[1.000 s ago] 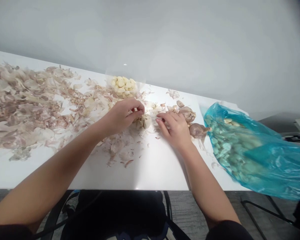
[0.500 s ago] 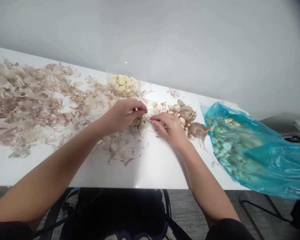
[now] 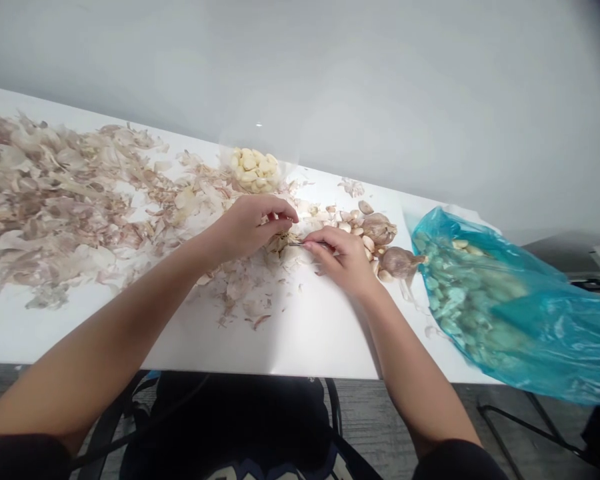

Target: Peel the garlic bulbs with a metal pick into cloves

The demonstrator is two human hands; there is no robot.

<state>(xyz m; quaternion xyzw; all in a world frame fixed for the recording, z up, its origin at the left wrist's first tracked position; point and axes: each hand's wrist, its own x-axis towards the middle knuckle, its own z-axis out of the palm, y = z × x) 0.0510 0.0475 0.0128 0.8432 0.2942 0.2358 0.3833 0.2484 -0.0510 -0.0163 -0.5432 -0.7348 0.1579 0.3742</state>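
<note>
Where the hands meet: the right hand has closed in, pinching a small pointed metal tool whose tip now reaches a garlic bulb.
Left hand: curled shut, gripping the bulb from above.
Bulb: held at the tabletop, its long axis hidden by the fingers.
Tool: points left, nearly level, toward the bulb.
Around: a clear bowl of peeled cloves beyond, papery garlic skins left, whole garlic bulbs right, a blue plastic bag further right.
</note>
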